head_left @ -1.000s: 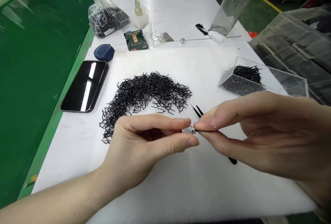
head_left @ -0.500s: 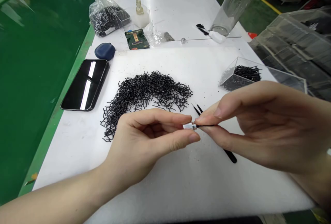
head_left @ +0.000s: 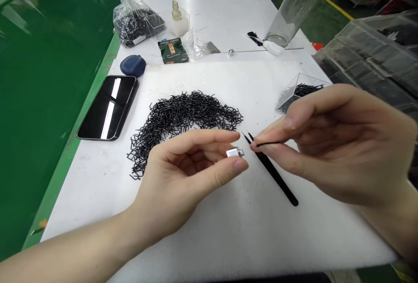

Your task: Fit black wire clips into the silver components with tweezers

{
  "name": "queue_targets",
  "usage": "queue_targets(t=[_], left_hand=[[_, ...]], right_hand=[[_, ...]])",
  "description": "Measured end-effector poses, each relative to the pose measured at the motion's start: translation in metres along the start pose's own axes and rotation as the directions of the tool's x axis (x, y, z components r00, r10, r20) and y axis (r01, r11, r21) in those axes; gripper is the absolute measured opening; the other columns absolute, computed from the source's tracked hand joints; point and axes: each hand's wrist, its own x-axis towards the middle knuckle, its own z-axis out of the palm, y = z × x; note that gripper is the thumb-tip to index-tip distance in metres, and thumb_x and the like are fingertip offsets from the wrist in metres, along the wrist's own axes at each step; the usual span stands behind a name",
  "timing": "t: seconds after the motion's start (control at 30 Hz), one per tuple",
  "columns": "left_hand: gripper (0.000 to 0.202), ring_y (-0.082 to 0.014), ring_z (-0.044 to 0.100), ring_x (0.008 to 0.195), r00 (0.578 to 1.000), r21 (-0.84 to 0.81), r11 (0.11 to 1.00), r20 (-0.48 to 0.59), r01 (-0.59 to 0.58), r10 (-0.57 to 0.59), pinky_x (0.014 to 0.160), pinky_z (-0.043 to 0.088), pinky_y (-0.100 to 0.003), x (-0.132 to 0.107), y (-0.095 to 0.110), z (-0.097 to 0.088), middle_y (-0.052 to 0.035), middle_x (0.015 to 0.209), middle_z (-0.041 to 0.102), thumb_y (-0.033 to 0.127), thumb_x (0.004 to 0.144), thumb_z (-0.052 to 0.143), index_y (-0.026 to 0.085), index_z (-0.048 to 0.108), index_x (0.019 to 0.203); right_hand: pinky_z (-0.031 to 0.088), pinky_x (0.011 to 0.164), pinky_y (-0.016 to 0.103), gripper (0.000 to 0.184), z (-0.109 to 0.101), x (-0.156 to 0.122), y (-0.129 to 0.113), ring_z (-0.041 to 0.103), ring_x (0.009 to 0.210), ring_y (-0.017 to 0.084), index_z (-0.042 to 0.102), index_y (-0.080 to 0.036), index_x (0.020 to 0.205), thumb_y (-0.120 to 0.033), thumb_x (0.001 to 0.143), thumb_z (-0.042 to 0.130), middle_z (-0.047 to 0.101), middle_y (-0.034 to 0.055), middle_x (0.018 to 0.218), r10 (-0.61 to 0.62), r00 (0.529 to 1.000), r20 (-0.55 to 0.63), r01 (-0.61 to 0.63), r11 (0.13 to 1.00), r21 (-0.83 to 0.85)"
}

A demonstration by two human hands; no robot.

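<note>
The left hand point(head_left: 183, 174) curls in a loose grip, the right hand point(head_left: 336, 143) pinching thumb to forefinger.

A small silver metal block point(head_left: 234, 153) sits between the thumb and fingers of your left hand point(head_left: 183, 174), its end pointing toward your right hand point(head_left: 336, 143). That hand pinches a thin black wire point(head_left: 268, 143) between thumb and forefinger, just apart from the block. Fine black tweezers point(head_left: 273, 173) lie just below those fingertips, and a heap of bent black wire staples point(head_left: 186, 115) spreads just beyond your left hand.
</note>
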Motion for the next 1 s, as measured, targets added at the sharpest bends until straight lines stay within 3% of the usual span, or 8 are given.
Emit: queue_targets(t=[0.27, 0.33, 0.47, 0.6, 0.7, 0.77, 0.87, 1.0], left_hand=[[0.025, -0.0234, 0.089, 0.087, 0.971, 0.283, 0.929, 0.099, -0.238, 0.218, 0.07, 0.067, -0.031, -0.009, -0.001, -0.002, -0.0004, 0.092, 0.095, 0.01, 0.085, 0.107, 0.032, 0.096, 0.085], [0.022, -0.0234, 0.088, 0.083, 0.936, 0.448, 0.823, 0.221, -0.348, 0.275, 0.075, 0.069, -0.033, -0.011, -0.004, -0.005, 0.0002, 0.089, 0.095, 0.011, 0.091, 0.103, 0.031, 0.093, 0.086], [0.022, -0.0202, 0.079, 0.071, 0.794, 0.628, 0.486, 0.497, -0.608, 0.35, 0.087, 0.071, -0.037, -0.011, -0.013, -0.01, 0.0017, 0.087, 0.093, 0.01, 0.103, 0.089, 0.028, 0.085, 0.091], [0.024, -0.0176, 0.079, 0.083, 0.717, 0.662, 0.288, 0.584, -0.692, 0.381, 0.101, 0.069, -0.036, -0.015, -0.022, -0.013, 0.0023, 0.1, 0.094, 0.006, 0.114, 0.076, 0.024, 0.079, 0.097], [0.005, -0.02, 0.078, 0.105, 0.707, 0.659, 0.293, 0.54, -0.692, 0.456, 0.101, 0.066, -0.037, -0.018, -0.023, -0.014, -0.0016, 0.118, 0.091, 0.02, 0.114, 0.085, 0.022, 0.081, 0.111], [0.018, -0.0209, 0.074, 0.107, 0.736, 0.693, 0.323, 0.449, -0.645, 0.506, 0.095, 0.064, -0.039, -0.02, -0.021, -0.014, -0.005, 0.122, 0.08, 0.028, 0.112, 0.09, 0.022, 0.083, 0.127], [0.035, -0.0236, 0.065, 0.11, 0.711, 0.7, 0.325, 0.367, -0.636, 0.6, 0.091, 0.057, -0.043, -0.019, -0.018, -0.014, -0.0049, 0.12, 0.061, 0.026, 0.112, 0.085, 0.024, 0.081, 0.146], [0.043, -0.0277, 0.062, 0.116, 0.689, 0.671, 0.325, 0.386, -0.666, 0.614, 0.094, 0.054, -0.05, -0.019, -0.017, -0.015, -0.0073, 0.127, 0.059, 0.026, 0.115, 0.075, 0.025, 0.077, 0.159]], right_hand=[[0.076, 0.081, 0.014, 0.049, 0.002, -0.001, 0.013, 0.096, 0.085, 0.016, 0.081, -0.03, 0.102, 0.015, 0.083, 0.087, 0.092, -0.0082, 0.089, 0.098, 0.995, 0.01, -0.098, 0.967, 0.234], [0.078, 0.077, 0.019, 0.043, 0.003, -0.002, 0.019, 0.096, 0.085, 0.019, 0.08, -0.031, 0.104, 0.009, 0.089, 0.088, 0.094, -0.0066, 0.092, 0.163, 0.986, 0.046, -0.169, 0.939, 0.299], [0.074, 0.057, 0.025, 0.025, 0.003, -0.001, 0.024, 0.096, 0.082, 0.025, 0.077, -0.031, 0.101, -0.019, 0.099, 0.098, 0.093, -0.0032, 0.088, 0.284, 0.951, 0.118, -0.308, 0.885, 0.349], [0.068, 0.056, 0.021, 0.033, 0.003, 0.003, 0.015, 0.094, 0.083, 0.022, 0.077, -0.031, 0.095, -0.022, 0.088, 0.109, 0.089, -0.0034, 0.083, 0.494, 0.841, 0.221, -0.536, 0.704, 0.466], [0.065, 0.057, 0.018, 0.034, 0.004, 0.004, 0.009, 0.092, 0.081, 0.018, 0.079, -0.031, 0.093, -0.014, 0.085, 0.108, 0.089, -0.0043, 0.083, 0.534, 0.805, 0.257, -0.583, 0.634, 0.508], [0.065, 0.058, 0.017, 0.033, 0.004, 0.004, 0.008, 0.091, 0.081, 0.016, 0.081, -0.031, 0.093, -0.011, 0.085, 0.106, 0.089, -0.0045, 0.084, 0.534, 0.806, 0.254, -0.58, 0.627, 0.521], [0.063, 0.058, 0.017, 0.032, 0.004, 0.004, 0.01, 0.09, 0.081, 0.015, 0.081, -0.031, 0.093, -0.011, 0.086, 0.105, 0.089, -0.0043, 0.084, 0.53, 0.815, 0.235, -0.565, 0.636, 0.526], [0.062, 0.055, 0.022, 0.034, 0.004, 0.005, 0.011, 0.09, 0.081, 0.019, 0.079, -0.032, 0.095, -0.016, 0.085, 0.107, 0.086, -0.0042, 0.081, 0.518, 0.826, 0.223, -0.553, 0.668, 0.498]])
